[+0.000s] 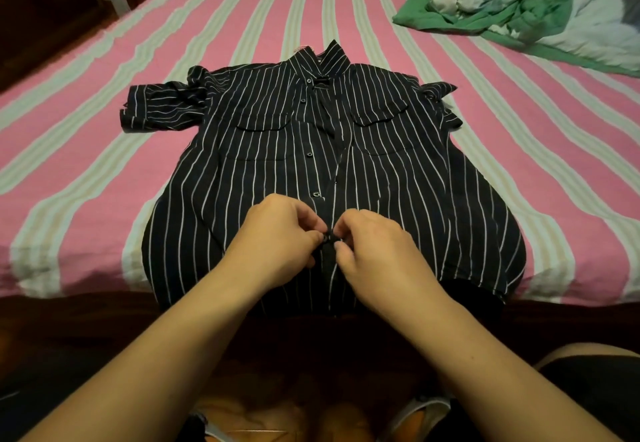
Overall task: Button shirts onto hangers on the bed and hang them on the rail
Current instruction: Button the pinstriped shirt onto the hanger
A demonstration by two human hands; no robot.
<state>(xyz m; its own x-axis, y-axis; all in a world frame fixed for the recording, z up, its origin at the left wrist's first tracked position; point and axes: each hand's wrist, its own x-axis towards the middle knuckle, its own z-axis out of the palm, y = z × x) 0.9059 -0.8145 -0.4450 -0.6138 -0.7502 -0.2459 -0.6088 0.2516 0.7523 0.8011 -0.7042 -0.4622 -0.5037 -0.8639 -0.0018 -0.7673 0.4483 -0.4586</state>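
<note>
A black short-sleeved cotton shirt with thin white pinstripes is lying flat, front up, across the near edge of a bed covered in a pink and pale green striped sheet, its collar pointing away from the person and its hem hanging over the mattress edge. The left hand and the right hand are meeting at the shirt's centre placket, low down near the hem. Each is pinching the fabric between thumb and curled fingers, apparently working a small dark button through its hole. Laying the shirt flat is likely keeping both edges lined up for fastening. Above the hands, the placket is still gaping open along part of its length. A hanger seems to be inside the shirt; only a hint of it is showing at the collar. Beyond the shirt's right shoulder, a crumpled heap of green and white clothes is waiting. Nothing is blocking the hands. The rail is not in view.
</note>
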